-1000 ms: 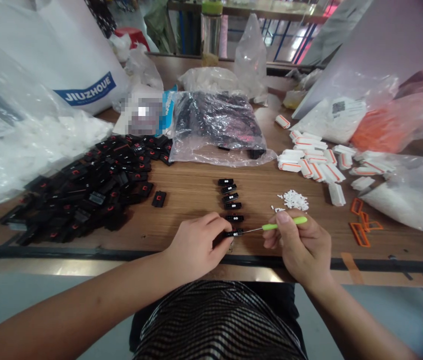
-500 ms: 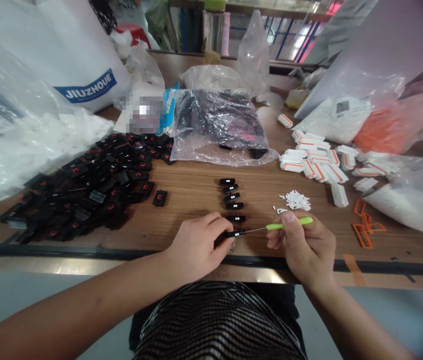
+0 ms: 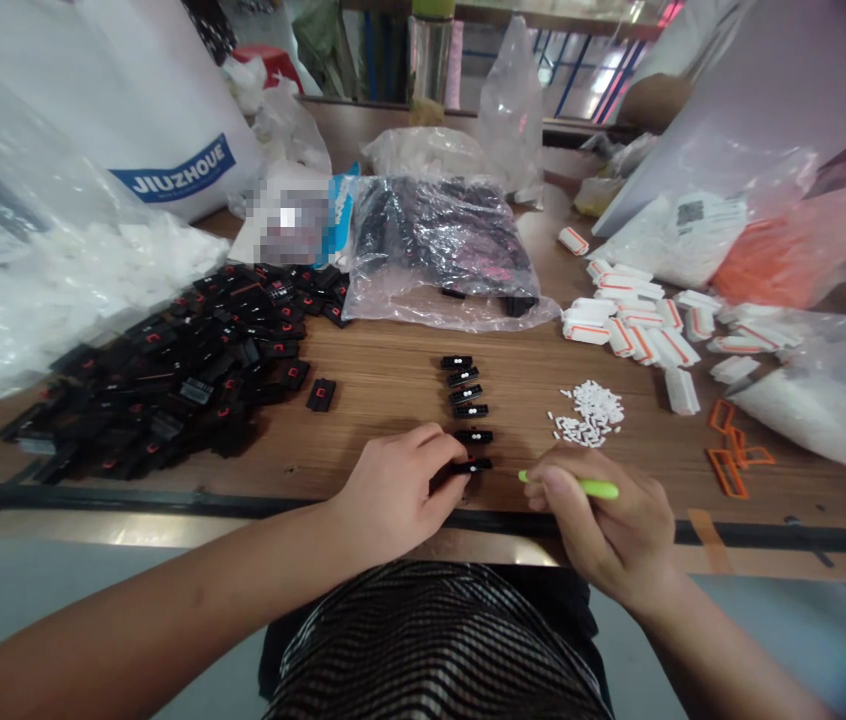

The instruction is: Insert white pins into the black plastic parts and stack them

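Note:
Near the table's front edge, my left hand [image 3: 404, 490] has its fingertips closed on a small black connector housing [image 3: 478, 466]. That housing is the nearest of a column of several similar black housings [image 3: 466, 394], most with white dots on their upper faces. My right hand [image 3: 599, 515] grips a thin tool with a green handle [image 3: 600, 489]; its tip does not show clearly. The hand is to the right of the held housing, apart from it. Just beyond my right hand lies a pile of tiny white pins [image 3: 594, 412].
A heap of black housings [image 3: 190, 370] with red clips spreads at left. White connectors with orange strips [image 3: 637, 315] lie at right, near orange frames [image 3: 727, 470]. A clear bag of black parts [image 3: 438, 240] sits at the back. Large white sacks [image 3: 168, 110] stand behind.
My right hand has moved slightly down and pulled the green-handled tool back from the black housing. The white pins it covered now show. My left hand stays in place.

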`<state>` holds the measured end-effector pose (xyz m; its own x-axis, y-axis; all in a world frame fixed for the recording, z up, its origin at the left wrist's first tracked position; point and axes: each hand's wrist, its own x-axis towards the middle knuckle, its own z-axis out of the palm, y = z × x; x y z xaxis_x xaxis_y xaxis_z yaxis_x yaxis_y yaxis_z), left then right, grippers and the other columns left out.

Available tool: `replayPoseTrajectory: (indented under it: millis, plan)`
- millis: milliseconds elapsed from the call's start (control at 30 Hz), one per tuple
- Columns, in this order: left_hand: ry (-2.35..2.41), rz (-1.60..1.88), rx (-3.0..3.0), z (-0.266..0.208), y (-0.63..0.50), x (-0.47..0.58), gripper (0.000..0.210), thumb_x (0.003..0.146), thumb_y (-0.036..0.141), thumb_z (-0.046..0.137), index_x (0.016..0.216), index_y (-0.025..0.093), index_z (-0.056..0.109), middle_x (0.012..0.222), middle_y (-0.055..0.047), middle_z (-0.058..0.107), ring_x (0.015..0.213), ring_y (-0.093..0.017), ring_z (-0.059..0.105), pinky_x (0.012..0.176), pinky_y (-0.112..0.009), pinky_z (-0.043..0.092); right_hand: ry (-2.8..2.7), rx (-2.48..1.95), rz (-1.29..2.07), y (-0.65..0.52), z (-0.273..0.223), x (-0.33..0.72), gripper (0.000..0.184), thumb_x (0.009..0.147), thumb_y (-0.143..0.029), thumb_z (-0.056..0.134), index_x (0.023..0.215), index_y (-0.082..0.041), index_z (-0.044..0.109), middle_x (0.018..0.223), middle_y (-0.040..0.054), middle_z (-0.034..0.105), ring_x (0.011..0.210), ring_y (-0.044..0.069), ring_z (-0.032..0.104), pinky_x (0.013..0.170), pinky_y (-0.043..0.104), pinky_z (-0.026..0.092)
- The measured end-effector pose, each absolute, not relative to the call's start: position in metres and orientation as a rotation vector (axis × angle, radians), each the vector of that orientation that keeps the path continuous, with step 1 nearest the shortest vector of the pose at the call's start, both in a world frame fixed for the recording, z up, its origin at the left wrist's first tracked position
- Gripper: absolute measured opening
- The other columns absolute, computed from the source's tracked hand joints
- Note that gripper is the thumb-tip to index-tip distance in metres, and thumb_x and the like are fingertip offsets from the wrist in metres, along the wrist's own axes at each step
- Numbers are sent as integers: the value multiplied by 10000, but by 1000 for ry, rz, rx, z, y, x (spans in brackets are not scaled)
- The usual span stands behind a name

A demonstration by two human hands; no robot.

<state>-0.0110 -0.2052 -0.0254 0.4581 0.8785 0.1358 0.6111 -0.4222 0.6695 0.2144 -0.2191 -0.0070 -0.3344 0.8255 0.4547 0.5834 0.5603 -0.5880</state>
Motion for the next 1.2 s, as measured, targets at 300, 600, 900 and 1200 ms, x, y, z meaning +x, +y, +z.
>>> replayPoseTrajectory:
  millis: [300, 600, 900, 1200]
  plan:
    - [1222, 666, 2154, -25, -205, -12, 74, 883, 194, 638, 946, 174, 672, 847, -10, 642, 615, -116, 548, 566, -255, 437, -2121, -1022, 424, -211, 0, 211, 157, 928, -131, 541, 832, -220, 627, 667, -20, 672, 574, 122, 641, 554, 273, 493]
    - [1251, 645, 2152, -24, -205, -11, 87, 861, 183, 647, 943, 179, 675, 820, -3, 638, 606, -118, 541, 575, -264, 438, -1722, -1227, 606, -213, -14, 206, 243, 980, -204, 516, 788, -199, 663, 621, -14, 653, 477, 95, 611, 482, 229, 501]
    - [1253, 629, 2151, -24, -204, -12, 87, 864, 184, 654, 948, 178, 672, 823, -1, 636, 614, -123, 541, 584, -271, 432, -1634, -1239, 614, -216, -20, 207, 239, 977, -219, 534, 788, -203, 678, 626, -19, 652, 461, 84, 606, 470, 211, 506]
    - [1243, 624, 2157, -25, -205, -12, 83, 869, 186, 648, 950, 184, 665, 849, -7, 647, 625, -122, 550, 587, -267, 443, -1666, -1257, 646, -216, -20, 207, 275, 989, -275, 523, 776, -193, 675, 623, -4, 654, 462, 97, 611, 451, 216, 512]
